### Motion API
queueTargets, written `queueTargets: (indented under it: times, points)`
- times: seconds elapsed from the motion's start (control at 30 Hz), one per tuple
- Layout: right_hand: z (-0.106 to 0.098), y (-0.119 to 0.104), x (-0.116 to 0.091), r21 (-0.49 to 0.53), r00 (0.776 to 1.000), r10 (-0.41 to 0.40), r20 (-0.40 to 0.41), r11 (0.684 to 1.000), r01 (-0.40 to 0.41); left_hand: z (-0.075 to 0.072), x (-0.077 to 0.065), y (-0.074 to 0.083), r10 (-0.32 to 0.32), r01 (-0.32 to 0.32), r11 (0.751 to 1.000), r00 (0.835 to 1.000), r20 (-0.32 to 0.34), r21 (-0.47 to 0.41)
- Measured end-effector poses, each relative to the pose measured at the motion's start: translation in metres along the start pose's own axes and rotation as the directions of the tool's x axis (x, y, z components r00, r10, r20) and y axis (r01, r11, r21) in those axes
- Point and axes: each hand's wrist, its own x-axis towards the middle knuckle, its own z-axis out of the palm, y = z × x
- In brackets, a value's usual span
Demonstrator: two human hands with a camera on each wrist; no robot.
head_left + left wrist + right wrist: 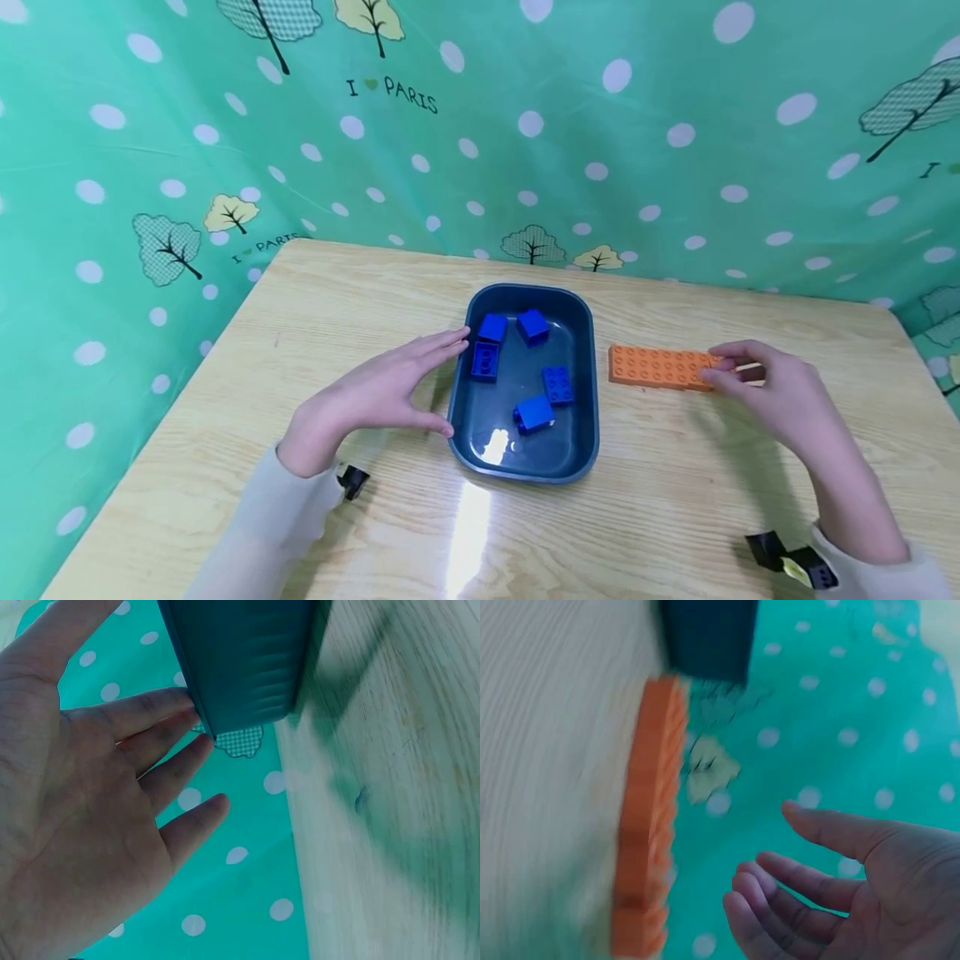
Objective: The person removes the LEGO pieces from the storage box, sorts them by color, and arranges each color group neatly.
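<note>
A dark blue tray (525, 471) stands on the table with several blue toy bricks (533, 326) lying loose inside. My left hand (386, 379) is at the tray's left side, fingertips and thumb at its rim, fingers nearly straight. In the left wrist view, fingertips of the left hand (97, 802) meet the tray's edge (240, 667). Right of the tray lies a row of orange toy bricks (652, 367), studs up. Over the row's right end hovers my right hand (772, 392). The right wrist view shows the right hand (817, 892) apart from the orange bricks (645, 810), fingers loosely bent, holding nothing.
The wooden table (375, 533) reaches back to a green dotted cloth (480, 150) that hangs behind it and at the left. Small black straps (791, 562) sit by the sleeves at both wrists.
</note>
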Motion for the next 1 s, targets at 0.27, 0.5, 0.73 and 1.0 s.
queueTargets:
  times: [0.27,0.5,0.73,1.0]
  points:
    - [0.021,-0.072,-0.004,0.125,0.985,-0.169,0.022,0.978,0.165,-0.004,-0.003,0.001,-0.003,0.003,1.0,1.0,0.007,0.001]
    - [0.058,-0.117,0.009,0.279,0.951,-0.287,0.118,0.928,0.245,-0.003,-0.001,0.003,-0.003,0.003,1.0,1.0,0.012,0.002]
    - [0.097,-0.138,0.027,0.295,0.902,-0.372,0.22,0.906,0.302,-0.003,0.001,0.001,-0.001,0.001,1.0,1.0,0.011,-0.014]
    - [0.13,-0.151,0.043,0.223,0.901,-0.312,0.303,0.942,0.251,0.0,-0.005,0.001,-0.013,0.013,1.0,1.0,0.006,-0.02]
